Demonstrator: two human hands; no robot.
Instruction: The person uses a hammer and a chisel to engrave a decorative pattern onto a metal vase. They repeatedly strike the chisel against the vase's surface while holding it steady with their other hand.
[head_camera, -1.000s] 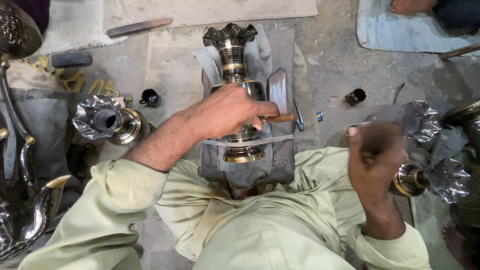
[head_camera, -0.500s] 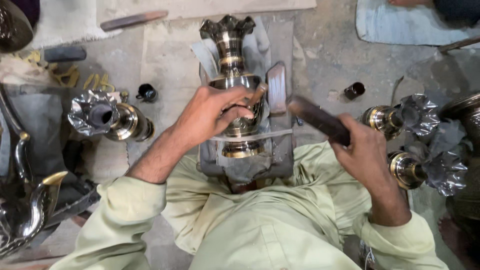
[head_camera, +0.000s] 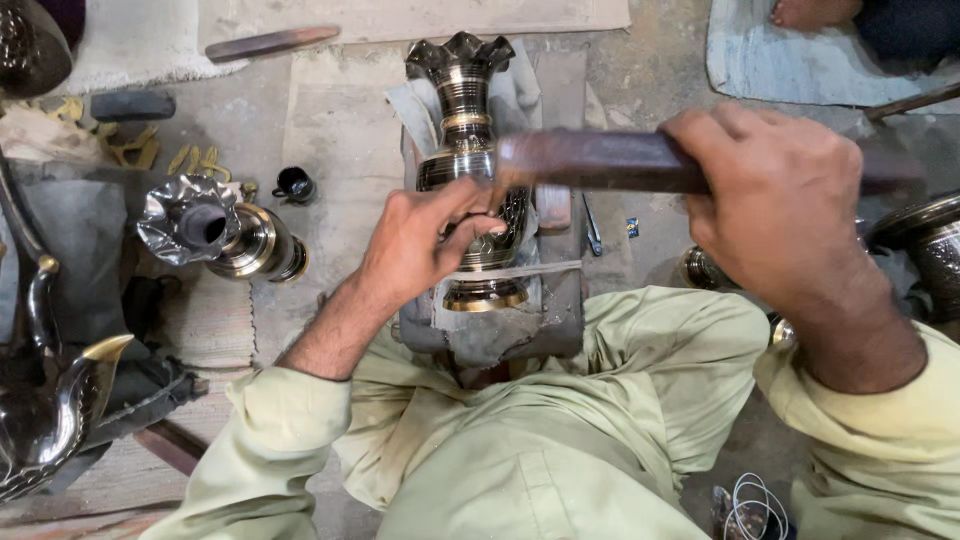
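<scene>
A dark, brass-banded vase (head_camera: 463, 90) with a fluted mouth lies lengthwise on a grey padded block (head_camera: 500, 335) between my knees. My left hand (head_camera: 425, 245) rests on the vase's belly, its fingers pinched on a small wooden-handled tool (head_camera: 553, 205) that is mostly hidden. My right hand (head_camera: 770, 200) is raised close to the camera and grips a long dark bar (head_camera: 600, 160). The bar's far end hangs just above the vase and my left fingers.
A second fluted vase (head_camera: 215, 230) lies on the floor at left, a small black cup (head_camera: 293, 185) beside it. A dark spouted pot (head_camera: 50, 400) stands at far left and brass vessels (head_camera: 925, 250) at right. Another person's foot (head_camera: 810, 12) shows top right.
My right hand has risen from the floor at right, bringing the dark bar up and across over the vase. My left hand has stayed on the vase.
</scene>
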